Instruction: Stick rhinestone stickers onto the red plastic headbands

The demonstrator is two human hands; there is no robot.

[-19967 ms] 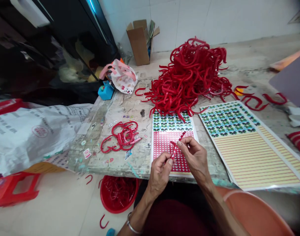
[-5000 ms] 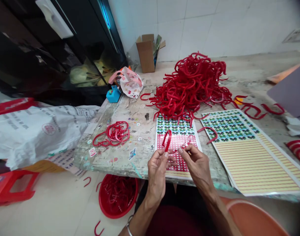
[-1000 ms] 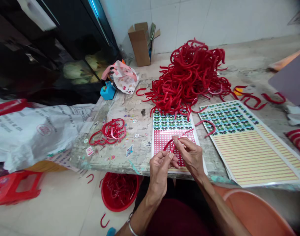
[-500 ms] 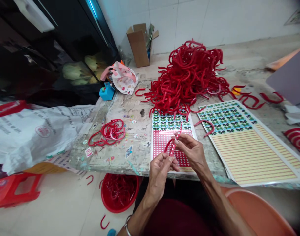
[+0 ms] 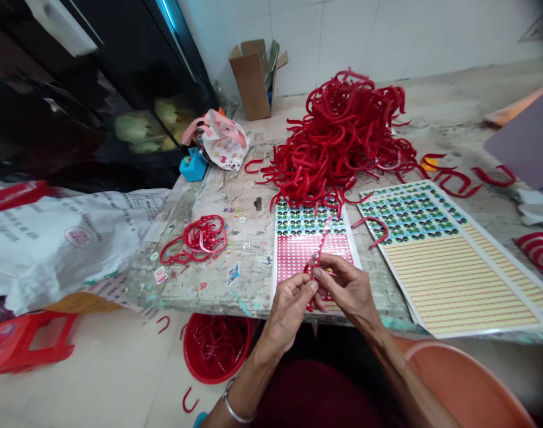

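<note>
Over the front of the table my left hand (image 5: 288, 306) is closed, thumb against fingers, pinching a red curved strip (image 5: 306, 269). My right hand (image 5: 349, 288) is closed just beside it, gripping a narrow red sticker strip (image 5: 324, 239) with white marks. The sticker's free end points up and away from me, and the fingers hide where the two pieces meet. Beneath both hands lies a sticker sheet (image 5: 291, 252) with pink-red rows and green-and-black pictures. A big heap of red curved strips (image 5: 343, 137) covers the sheet's far end.
Yellow-striped sticker sheets (image 5: 454, 285) lie on the right. A small bunch of red strips (image 5: 204, 238) sits on the left. Below the table edge stands a red basin (image 5: 189, 359) with more strips. A cardboard box (image 5: 252, 89) and a cloth bag (image 5: 224, 142) are at the back.
My right hand has moved slightly down and towards me, closer to my left fingers. The sticker strip now stands farther out beyond my fingertips.
</note>
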